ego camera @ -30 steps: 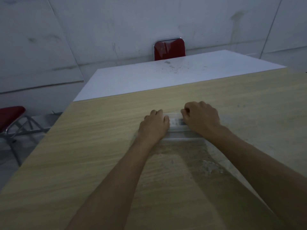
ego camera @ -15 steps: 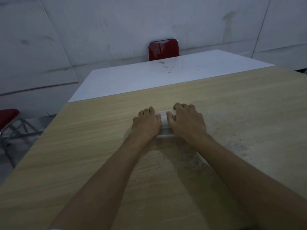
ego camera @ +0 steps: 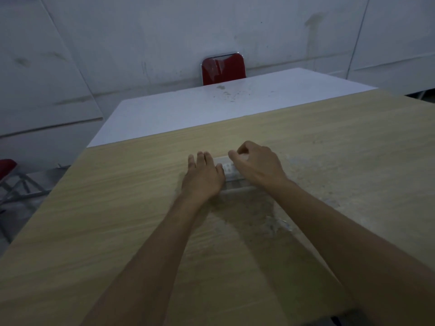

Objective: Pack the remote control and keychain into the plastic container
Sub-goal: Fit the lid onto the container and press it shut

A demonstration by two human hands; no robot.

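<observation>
Red shows at the far left, a chair seat (ego camera: 7,165) off the edge of the pale wood counter (ego camera: 117,220); moving right, the left hand (ego camera: 203,178) lies palm down with fingers stretched flat, pressed against the left side of the clear plastic container (ego camera: 231,178); its grip is released, not curled round anything. Through the gap between the hands a white remote control (ego camera: 228,170) with rows of small buttons shows, apparently inside the container; the keychain cannot be made out. The right hand (ego camera: 257,164) sits over the container's right side, knuckles raised and fingers curled down at the far edge; whether that grip is closed on the lid or merely pressing on it I cannot tell. Both forearms reach straight out from the body, nearly parallel, wrists low to the counter. Beyond stand a white table (ego camera: 211,107) and a second red chair (ego camera: 223,69).

The risk, as I judge it, is uneven pressure; the box looks light and could skid across the smooth wood, or a lid could seat crooked and spring open.
</observation>
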